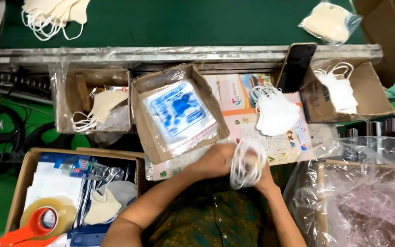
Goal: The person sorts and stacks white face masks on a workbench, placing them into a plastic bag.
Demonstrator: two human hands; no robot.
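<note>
My left hand (213,161) and my right hand (262,176) meet at the near edge of the work surface, both closed on one bundle of white face masks (247,162) whose ear loops hang out between them. Just beyond lies a loose pile of white masks (275,112) on printed paper. To the left of my hands stands an open cardboard box of clear printed plastic bags (179,114).
A cardboard box with cream masks (99,107) sits at the left, another with white masks (341,91) at the right. A dark phone (296,66) leans upright. A tape dispenser (40,224) lies in the near-left box. Crumpled clear plastic (362,196) fills the near right.
</note>
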